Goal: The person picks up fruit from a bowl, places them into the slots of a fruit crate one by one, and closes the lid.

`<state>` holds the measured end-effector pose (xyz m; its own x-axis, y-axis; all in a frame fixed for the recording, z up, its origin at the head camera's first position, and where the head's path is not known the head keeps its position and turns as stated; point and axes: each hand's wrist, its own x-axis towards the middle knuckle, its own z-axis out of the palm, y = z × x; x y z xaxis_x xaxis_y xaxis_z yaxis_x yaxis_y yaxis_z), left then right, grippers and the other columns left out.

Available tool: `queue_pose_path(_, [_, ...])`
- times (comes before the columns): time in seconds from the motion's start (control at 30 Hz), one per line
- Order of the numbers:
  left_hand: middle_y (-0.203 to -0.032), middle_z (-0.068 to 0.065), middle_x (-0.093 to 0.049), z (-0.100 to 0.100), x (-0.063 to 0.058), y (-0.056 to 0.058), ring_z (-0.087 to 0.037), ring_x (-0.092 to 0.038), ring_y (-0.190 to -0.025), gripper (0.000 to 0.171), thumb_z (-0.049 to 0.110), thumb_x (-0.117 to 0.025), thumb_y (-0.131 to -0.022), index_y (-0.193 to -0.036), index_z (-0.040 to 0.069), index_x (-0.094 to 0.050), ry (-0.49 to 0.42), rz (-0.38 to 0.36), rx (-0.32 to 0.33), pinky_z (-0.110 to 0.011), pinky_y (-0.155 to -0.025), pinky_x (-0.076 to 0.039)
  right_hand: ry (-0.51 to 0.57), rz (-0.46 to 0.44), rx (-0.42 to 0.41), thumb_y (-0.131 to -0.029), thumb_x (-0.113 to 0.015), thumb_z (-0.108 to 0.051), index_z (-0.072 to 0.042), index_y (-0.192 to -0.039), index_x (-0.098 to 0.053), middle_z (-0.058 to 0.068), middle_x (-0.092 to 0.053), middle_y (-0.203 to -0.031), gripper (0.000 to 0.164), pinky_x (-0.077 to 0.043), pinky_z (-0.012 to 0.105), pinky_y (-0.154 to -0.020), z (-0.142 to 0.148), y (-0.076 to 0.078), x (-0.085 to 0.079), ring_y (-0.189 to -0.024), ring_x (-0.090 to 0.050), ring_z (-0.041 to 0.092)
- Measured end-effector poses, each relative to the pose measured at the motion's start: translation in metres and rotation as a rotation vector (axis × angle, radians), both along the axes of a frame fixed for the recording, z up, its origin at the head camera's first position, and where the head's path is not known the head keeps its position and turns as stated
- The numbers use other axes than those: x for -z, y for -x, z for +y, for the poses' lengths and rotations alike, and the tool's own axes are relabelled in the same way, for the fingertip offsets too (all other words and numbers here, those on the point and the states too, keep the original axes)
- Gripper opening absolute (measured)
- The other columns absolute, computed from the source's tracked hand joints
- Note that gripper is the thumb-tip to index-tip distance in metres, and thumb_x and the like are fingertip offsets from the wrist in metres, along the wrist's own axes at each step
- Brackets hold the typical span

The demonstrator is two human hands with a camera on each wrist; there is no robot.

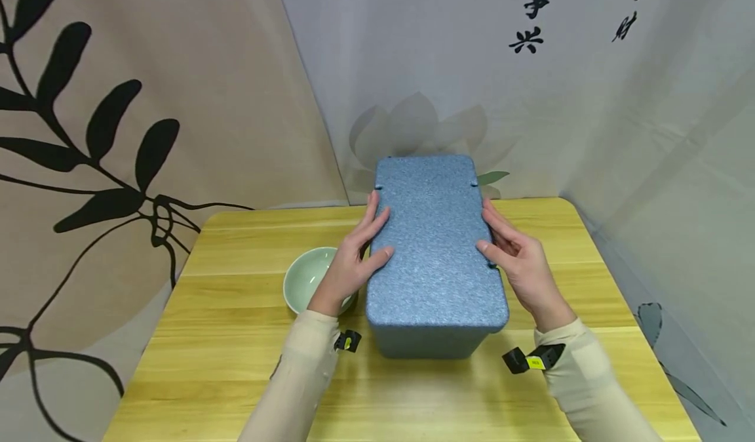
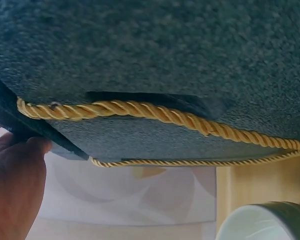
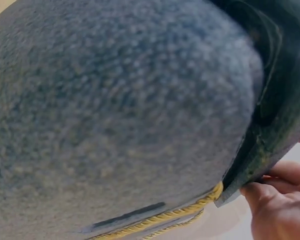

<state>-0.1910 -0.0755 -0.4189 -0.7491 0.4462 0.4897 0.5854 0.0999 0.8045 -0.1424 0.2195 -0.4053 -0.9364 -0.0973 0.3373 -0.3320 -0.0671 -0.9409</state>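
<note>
A blue-grey speckled box [image 1: 429, 343] stands on the wooden table with its matching rounded lid [image 1: 433, 245] on top. My left hand [image 1: 350, 258] grips the lid's left edge, thumb over the top. On the opposite edge, my right hand [image 1: 522, 265] holds the lid between thumb and fingers. Through the right wrist view, a dark gap shows between the box wall [image 3: 120, 110] and the lid's rim [image 3: 270, 155]. A twisted gold rope [image 2: 160, 112] runs along the box's side in the left wrist view. What lies inside is hidden.
A pale green bowl [image 1: 303, 281] sits just left of the box, partly behind my left forearm. The wooden table [image 1: 224, 337] ends close behind the box, against a printed cloth backdrop [image 1: 425, 55]. Another cloth [image 1: 666, 232] hangs along the right side.
</note>
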Motion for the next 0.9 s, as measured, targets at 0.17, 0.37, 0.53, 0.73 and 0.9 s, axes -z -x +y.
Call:
queue_pose_path(0.17, [-0.162, -0.010, -0.010, 0.002, 0.006, 0.002, -0.023, -0.005, -0.148, 0.061, 0.017, -0.061, -0.094, -0.149, 0.002, -0.039, -0.004, 0.005, -0.020, -0.044, -0.119, -0.012, -0.009, -0.009, 0.008, -0.094, -0.059, 0.008, 0.013, -0.143, -0.037, 0.019, -0.028, -0.156, 0.053, -0.029, 0.021, -0.110, 0.000, 0.002, 0.004, -0.145, -0.023, 0.025])
queue_pose_path(0.37, [-0.163, -0.007, -0.010, 0.003, 0.011, 0.003, -0.021, -0.006, -0.148, 0.060, 0.016, -0.061, -0.093, -0.148, 0.002, -0.040, -0.007, -0.002, -0.037, -0.045, -0.119, -0.012, -0.021, -0.008, 0.013, -0.095, -0.059, 0.006, 0.013, -0.143, -0.038, 0.019, -0.029, -0.156, 0.053, -0.028, 0.022, -0.111, 0.000, 0.004, 0.007, -0.145, -0.023, 0.025])
queue_pose_path(0.53, [-0.163, -0.005, -0.011, 0.004, 0.011, 0.003, -0.022, -0.005, -0.148, 0.060, 0.015, -0.060, -0.094, -0.148, 0.003, -0.040, -0.017, -0.019, -0.037, -0.043, -0.119, -0.012, -0.023, -0.005, 0.020, -0.095, -0.058, 0.008, 0.013, -0.143, -0.038, 0.019, -0.029, -0.156, 0.052, -0.027, 0.022, -0.111, 0.000, 0.005, 0.010, -0.145, -0.023, 0.025])
queue_pose_path(0.73, [-0.161, -0.018, -0.011, 0.004, -0.004, -0.005, -0.031, -0.005, -0.148, 0.057, 0.000, -0.059, -0.092, -0.145, -0.009, -0.038, -0.071, -0.069, -0.022, -0.046, -0.119, -0.011, -0.018, 0.008, 0.001, -0.096, -0.057, 0.007, 0.012, -0.143, -0.038, 0.020, -0.028, -0.156, 0.052, -0.025, 0.023, -0.113, -0.004, 0.008, 0.012, -0.145, -0.022, 0.024])
queue_pose_path(0.9, [-0.161, -0.022, -0.004, 0.007, -0.015, -0.016, -0.034, -0.003, -0.147, 0.068, -0.002, -0.055, -0.092, -0.150, -0.012, -0.021, -0.081, -0.187, -0.054, -0.048, -0.119, -0.008, -0.045, 0.010, 0.004, -0.097, -0.056, 0.005, 0.008, -0.146, -0.037, 0.016, -0.027, -0.157, 0.052, -0.024, 0.022, -0.113, -0.004, 0.008, 0.015, -0.145, -0.021, 0.023])
